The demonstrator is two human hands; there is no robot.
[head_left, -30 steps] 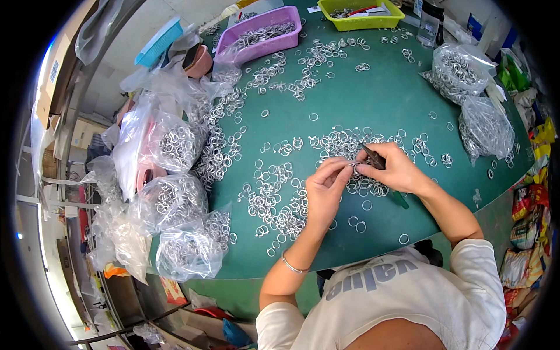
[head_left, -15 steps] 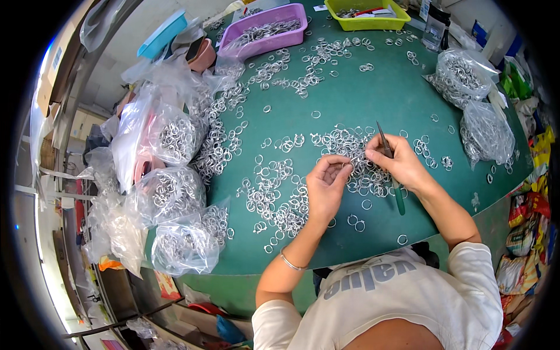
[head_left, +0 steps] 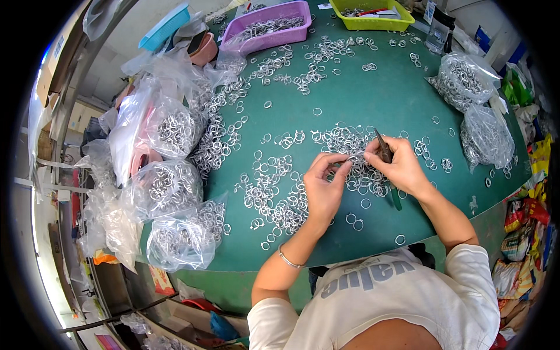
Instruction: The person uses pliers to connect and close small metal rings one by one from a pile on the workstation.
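My left hand (head_left: pixel 324 185) is closed, thumb and forefinger pinching a small silver ring (head_left: pixel 352 158). Just to its right, my right hand (head_left: pixel 402 167) is wrapped round long-nosed pliers (head_left: pixel 384 153) with a green handle. The dark tip points up and away from me, while the handle sticks out below the palm. The right thumb and forefinger come up to the ring too; whether they touch it I cannot tell. Both hands are over a heap of silver rings (head_left: pixel 341 139) on the green tabletop (head_left: pixel 373 96). More loose rings (head_left: pixel 286 213) lie left of my left wrist.
Clear bags of rings (head_left: pixel 166 189) line the left edge, with more bags (head_left: pixel 464 79) at the right. A purple basket (head_left: pixel 265 44) of rings and a yellow-green basket (head_left: pixel 373 23) stand at the back. A blue tray (head_left: pixel 164 28) is at the far left.
The pliers have turned in my right hand, so their broader side shows and less handle sticks out below. Both hands stay nearly in place, close together at the ring.
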